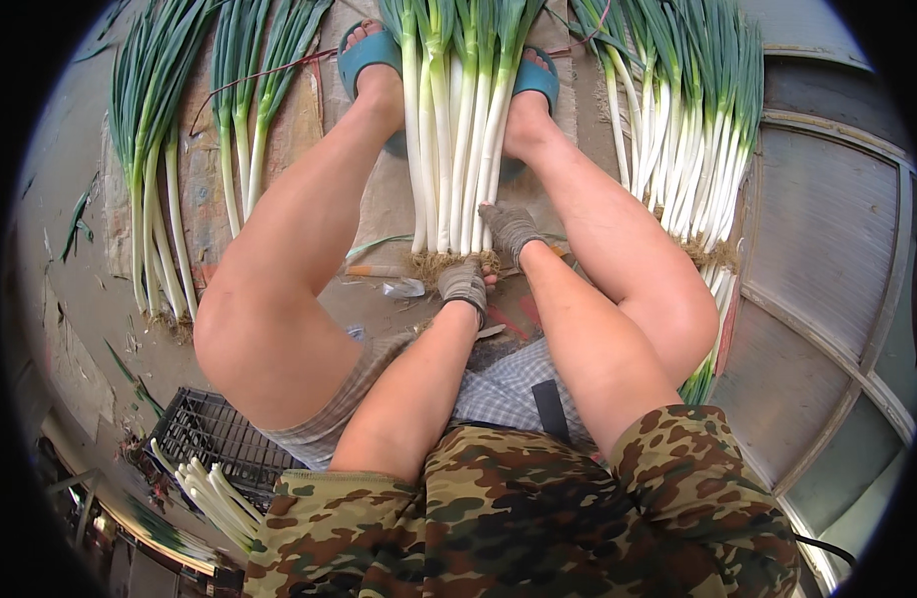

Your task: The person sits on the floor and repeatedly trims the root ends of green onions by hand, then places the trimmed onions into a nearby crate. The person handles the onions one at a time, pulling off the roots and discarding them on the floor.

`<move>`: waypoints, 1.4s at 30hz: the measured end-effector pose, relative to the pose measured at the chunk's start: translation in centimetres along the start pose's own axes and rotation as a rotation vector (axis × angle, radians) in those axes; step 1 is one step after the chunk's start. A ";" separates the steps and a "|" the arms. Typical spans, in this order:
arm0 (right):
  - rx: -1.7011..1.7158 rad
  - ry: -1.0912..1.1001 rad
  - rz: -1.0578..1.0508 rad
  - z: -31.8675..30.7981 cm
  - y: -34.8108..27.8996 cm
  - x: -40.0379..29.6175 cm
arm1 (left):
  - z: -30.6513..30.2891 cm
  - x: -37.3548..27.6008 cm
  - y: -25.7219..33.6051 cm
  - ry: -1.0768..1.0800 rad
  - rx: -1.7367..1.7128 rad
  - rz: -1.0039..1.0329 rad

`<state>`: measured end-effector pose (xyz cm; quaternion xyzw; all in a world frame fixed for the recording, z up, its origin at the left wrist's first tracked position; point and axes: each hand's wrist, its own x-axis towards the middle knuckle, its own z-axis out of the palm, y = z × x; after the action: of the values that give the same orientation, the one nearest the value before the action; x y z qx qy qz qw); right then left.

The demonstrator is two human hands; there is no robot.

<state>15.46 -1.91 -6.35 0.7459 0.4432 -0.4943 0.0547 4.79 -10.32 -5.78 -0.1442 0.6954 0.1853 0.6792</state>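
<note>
A bunch of long green onions lies between my legs, its white stalks towards me and its green leaves pointing away. My left hand, in a grey-brown fingerless glove, is at the hairy root ends; its fingers are mostly hidden, so its grip is unclear. Against the right side of the white stalks, just above the roots, my right hand wears a matching glove. Its fingertips hold the outer stalks.
Loose green onions lie at left, with a few more stalks near my leg. A large pile lies at right beside a framed panel. At lower left is a black plastic crate near more white stalks. Red twine crosses the flattened sacking.
</note>
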 end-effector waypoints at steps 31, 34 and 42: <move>0.065 -0.020 -0.058 -4.5 1.1 1.6 | 1.1 -2.2 3.1 0.274 1.625 1.523; 0.055 -0.009 -0.077 -5.0 0.7 1.1 | 1.4 -2.7 3.3 0.257 1.580 1.527; 0.108 -0.038 -0.028 -5.6 0.9 0.9 | 2.2 -2.9 3.3 0.275 1.514 1.584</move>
<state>20.02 1.03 -4.57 0.7321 0.4250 -0.5322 0.0157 5.32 -6.53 -2.66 0.7758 0.5943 0.0767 0.1976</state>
